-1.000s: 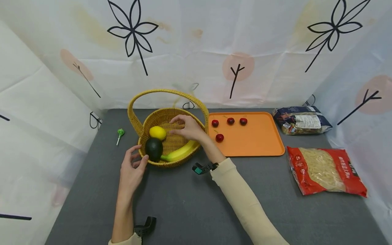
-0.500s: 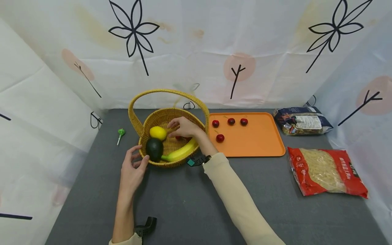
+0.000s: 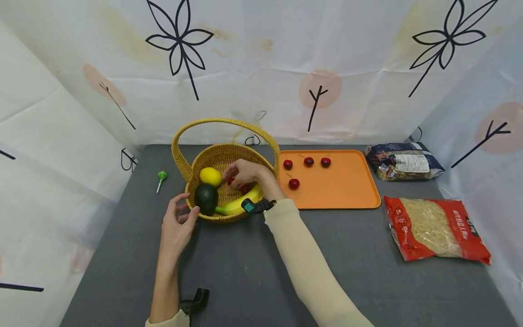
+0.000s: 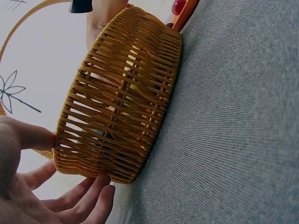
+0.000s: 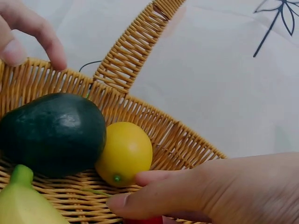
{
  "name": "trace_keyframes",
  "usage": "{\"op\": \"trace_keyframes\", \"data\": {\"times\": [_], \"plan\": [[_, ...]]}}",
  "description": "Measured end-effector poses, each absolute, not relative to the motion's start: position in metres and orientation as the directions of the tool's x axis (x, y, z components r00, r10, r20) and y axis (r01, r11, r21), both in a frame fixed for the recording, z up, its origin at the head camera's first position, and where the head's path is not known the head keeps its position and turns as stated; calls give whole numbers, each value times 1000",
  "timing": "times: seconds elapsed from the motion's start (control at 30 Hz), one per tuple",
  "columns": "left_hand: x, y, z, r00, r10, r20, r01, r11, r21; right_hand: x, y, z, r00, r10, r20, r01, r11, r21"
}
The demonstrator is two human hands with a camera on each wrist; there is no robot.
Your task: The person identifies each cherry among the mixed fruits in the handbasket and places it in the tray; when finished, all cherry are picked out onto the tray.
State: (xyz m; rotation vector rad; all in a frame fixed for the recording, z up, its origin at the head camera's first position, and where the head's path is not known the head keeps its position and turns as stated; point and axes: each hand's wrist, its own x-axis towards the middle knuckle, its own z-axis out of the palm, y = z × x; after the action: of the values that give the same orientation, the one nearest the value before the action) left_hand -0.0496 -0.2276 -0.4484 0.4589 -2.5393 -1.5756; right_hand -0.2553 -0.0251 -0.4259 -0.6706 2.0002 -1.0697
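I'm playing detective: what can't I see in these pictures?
Head view: how many small red rounded fruits the yellow wicker basket holds; the bare right hand partly hides them.
Right wrist view: part of the curved yellow banana, cut off at lower left.
Head view: print on the dark blue plastic bag, too small.

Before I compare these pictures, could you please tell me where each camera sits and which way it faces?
Head: on the head, facing forward and down at the table, basket and orange tray; left hand and right hand show.
Left wrist: on that wrist, facing the basket's outer wall; left hand shows, and part of the right arm.
Right wrist: on that wrist, looking into the basket; right hand shows, plus left-hand fingertips.
Head and right wrist share the dark green fruit, yellow fruit and banana.
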Motion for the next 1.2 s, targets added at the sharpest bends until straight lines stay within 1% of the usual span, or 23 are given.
{"op": "trace_keyframes", "data": {"times": [0.2, 0.43, 0.57, 0.7, 0.83, 0.93, 1.07, 1.2], "plan": [[-50, -227, -449, -946, -319, -53, -191, 417, 888, -255, -25, -429, -597, -715, -364, -83, 507, -858], [-51, -227, -449, -945, -323, -54, -193, 417, 888, -252, -24, -431, -652, -669, -356, -85, 531, -843], [-51, -227, -449, -945, -320, -64, -201, 416, 887, -251, -23, -432, -680, -657, -324, -106, 526, -844], [-51, -227, -449, -945, -319, -67, -203, 417, 886, -249, -22, -428, -689, -665, -289, -130, 505, -853], [-50, -228, -449, -945, -321, -69, -206, 416, 886, -245, -21, -418, -687, -687, -236, -176, 473, -863], [-50, -228, -448, -944, -321, -74, -211, 417, 884, -239, -17, -408, -675, -709, -203, -206, 445, -872], [-50, -227, -448, -943, -324, -70, -210, 421, 882, -229, -9, -392, -644, -750, -153, -260, 402, -878], [-50, -227, -449, -944, -325, -64, -206, 426, 881, -217, 2, -377, -614, -786, -74, -339, 347, -874]]}}
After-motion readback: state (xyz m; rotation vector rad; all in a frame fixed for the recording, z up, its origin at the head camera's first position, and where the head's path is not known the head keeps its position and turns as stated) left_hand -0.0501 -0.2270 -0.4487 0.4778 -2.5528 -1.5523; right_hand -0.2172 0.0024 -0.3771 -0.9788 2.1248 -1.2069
